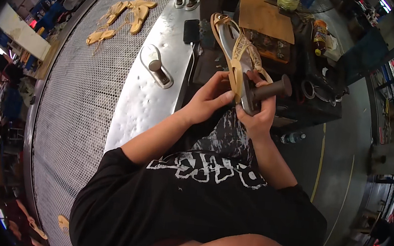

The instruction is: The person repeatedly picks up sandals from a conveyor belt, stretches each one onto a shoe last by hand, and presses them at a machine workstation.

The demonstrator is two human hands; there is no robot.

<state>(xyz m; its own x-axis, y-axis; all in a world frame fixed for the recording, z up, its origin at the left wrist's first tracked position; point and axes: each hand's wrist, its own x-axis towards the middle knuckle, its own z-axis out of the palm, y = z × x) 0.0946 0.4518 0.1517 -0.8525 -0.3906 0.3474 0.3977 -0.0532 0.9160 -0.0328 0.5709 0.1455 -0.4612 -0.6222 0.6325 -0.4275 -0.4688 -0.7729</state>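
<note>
Head view, left to right: tan sandals lie on the mesh conveyor. Left hand pinches the sandal at its heel; right hand is wrapped around a dark cylindrical tool pressed to the sole. Looks like pressing the heel; next calls for firm, even pressure. Cluttered counter crowds the right; room remains over the lap.

Sandal – tan leather, glossy sole.

dark phone screen-up on bench, up-left of left hand, orange-labelled bottle up-right of right hand, brown cardboard sheet above both
</note>
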